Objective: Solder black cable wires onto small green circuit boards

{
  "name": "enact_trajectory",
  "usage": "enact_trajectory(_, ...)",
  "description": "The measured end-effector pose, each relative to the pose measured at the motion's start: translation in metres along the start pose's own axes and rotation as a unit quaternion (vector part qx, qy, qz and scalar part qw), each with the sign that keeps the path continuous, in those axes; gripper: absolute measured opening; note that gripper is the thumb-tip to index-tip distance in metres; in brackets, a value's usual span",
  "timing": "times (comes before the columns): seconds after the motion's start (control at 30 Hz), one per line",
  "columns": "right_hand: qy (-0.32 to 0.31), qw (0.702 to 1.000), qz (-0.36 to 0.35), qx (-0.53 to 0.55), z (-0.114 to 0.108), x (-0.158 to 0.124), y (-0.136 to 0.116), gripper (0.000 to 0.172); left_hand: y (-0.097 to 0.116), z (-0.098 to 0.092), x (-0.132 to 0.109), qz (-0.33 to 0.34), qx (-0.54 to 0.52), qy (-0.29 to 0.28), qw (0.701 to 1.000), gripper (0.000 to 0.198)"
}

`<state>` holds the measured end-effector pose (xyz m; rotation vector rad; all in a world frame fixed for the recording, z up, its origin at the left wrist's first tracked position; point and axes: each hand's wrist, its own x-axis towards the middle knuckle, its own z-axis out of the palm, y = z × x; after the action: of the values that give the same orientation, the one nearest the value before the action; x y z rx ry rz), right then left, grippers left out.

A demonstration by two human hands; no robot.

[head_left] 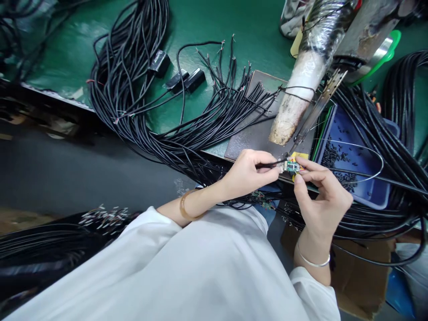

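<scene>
My left hand [246, 173] is closed in a pinch around the end of a black cable [264, 165], beside a small pale connector piece. Meeting it from the right, my right hand [323, 189] pinches a small green circuit board [293, 166] with coloured wires on it. Just above the board is the tip of a soldering iron [310, 118], fixed in a slanted position and pointing down at the work. Whether the tip touches the board or cable, I cannot tell. A yellow piece [300, 156] shows behind the board. My fingertips hide part of both held ends.
A white pipe wrapped in film [297, 89] slopes down beside the iron. Bundled black cables [187, 138] with stripped ends spread over the green table [214, 20]. A blue tray [368, 194] holds small black pieces. Black blocks [194, 80] lie among the cables.
</scene>
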<state>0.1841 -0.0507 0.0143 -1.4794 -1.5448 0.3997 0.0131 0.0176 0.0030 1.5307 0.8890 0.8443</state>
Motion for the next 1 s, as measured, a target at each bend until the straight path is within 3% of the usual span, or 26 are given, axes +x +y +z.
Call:
enact_trajectory(0.13,0.052,0.999,0.001,-0.005,-0.001,-0.007,0.005,0.007,-0.003,-0.001,-0.006,-0.003,-0.088,-0.034,0.996,0.023)
enact_trajectory(0.27,0.078,0.997,0.004,0.028,-0.002,-0.009,0.003,0.008,-0.01,0.002,-0.009,-0.085,-0.231,-0.03,0.969,0.025)
enact_trajectory(0.37,0.094,0.994,0.001,0.064,-0.001,-0.009,-0.001,0.01,-0.013,0.005,-0.011,-0.126,-0.259,-0.03,0.957,0.031)
enact_trajectory(0.5,0.104,0.99,-0.004,0.096,0.001,-0.009,-0.005,0.011,-0.011,0.005,-0.014,-0.091,-0.247,0.013,0.964,0.031)
enact_trajectory(0.8,0.086,0.995,0.042,0.018,0.002,0.002,0.008,0.013,-0.019,0.006,-0.014,-0.088,-0.204,0.006,0.975,0.022)
enact_trajectory(0.9,0.101,0.994,0.044,-0.016,-0.002,0.007,0.019,0.012,-0.023,0.008,-0.017,-0.039,-0.135,0.068,0.988,0.019)
enact_trajectory(1.0,0.143,0.989,0.031,-0.004,-0.006,0.016,0.029,0.015,-0.017,-0.005,-0.016,0.015,-0.084,0.138,0.987,0.019)
